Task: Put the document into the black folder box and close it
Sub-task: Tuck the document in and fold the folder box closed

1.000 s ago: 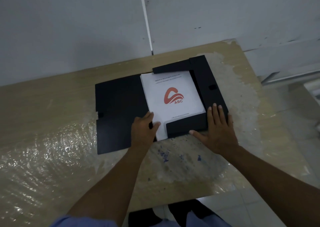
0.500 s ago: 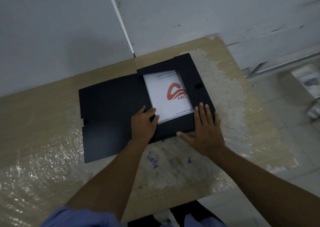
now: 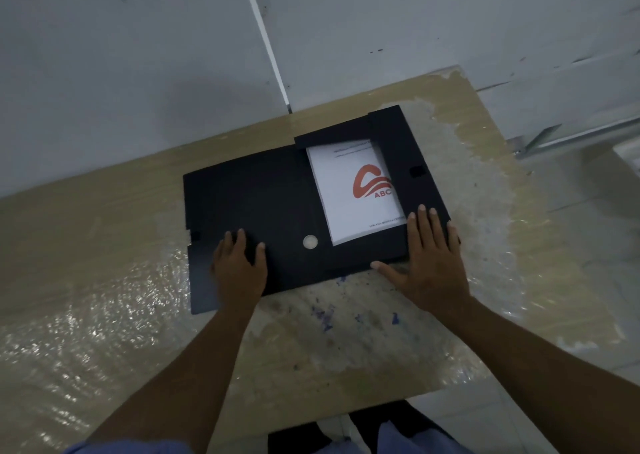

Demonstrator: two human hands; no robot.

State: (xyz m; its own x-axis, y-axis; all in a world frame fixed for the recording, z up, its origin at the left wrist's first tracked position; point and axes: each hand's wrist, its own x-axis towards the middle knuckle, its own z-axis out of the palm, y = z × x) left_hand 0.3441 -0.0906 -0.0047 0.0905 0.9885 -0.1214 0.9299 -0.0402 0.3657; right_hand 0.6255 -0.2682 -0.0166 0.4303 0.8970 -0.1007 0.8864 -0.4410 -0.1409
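Note:
The black folder box (image 3: 256, 197) lies opened flat on the table. A white document (image 3: 349, 190) with a red logo sits in its right half, framed by the top, right and near flaps folded over its edges. My left hand (image 3: 239, 270) rests on the near part of the cover panel on the left, fingers curled on it. My right hand (image 3: 429, 263) lies flat with spread fingers on the box's near right corner, pressing the flaps down. A round finger hole (image 3: 310, 241) shows in the spine strip beside the document.
The wooden table (image 3: 104, 232) is covered with wrinkled clear plastic film (image 3: 86, 336) and carries blue paint specks near the front. A grey wall stands right behind it. The table's right edge (image 3: 540, 190) drops to a tiled floor.
My left hand has left the document's near left corner and moved left onto the cover panel. The right hand stays on the near right corner. The finger hole is now uncovered.

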